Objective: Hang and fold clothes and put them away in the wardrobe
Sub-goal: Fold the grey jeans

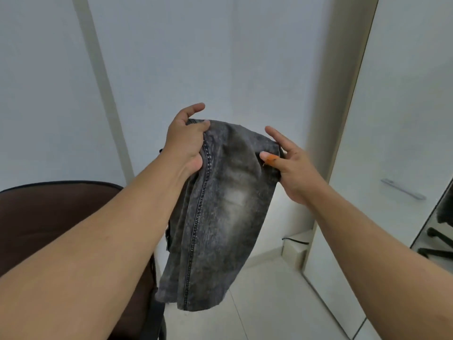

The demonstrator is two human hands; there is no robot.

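A pair of dark grey washed jeans [215,217] hangs folded in the air in front of me, its lower end dangling above the floor. My left hand [186,143] grips the top left corner, thumb over the stitched seam. My right hand [291,165] pinches the top right edge between thumb and fingers; an orange mark shows on the thumb. The white wardrobe door [397,133] with a metal handle [404,190] stands at the right.
A dark brown chair [61,217] sits at the lower left, close under my left forearm. White walls and a corner fill the background. A small white box [294,249] stands on the pale floor by the wardrobe. A mirror [438,231] at the far right reflects chair legs.
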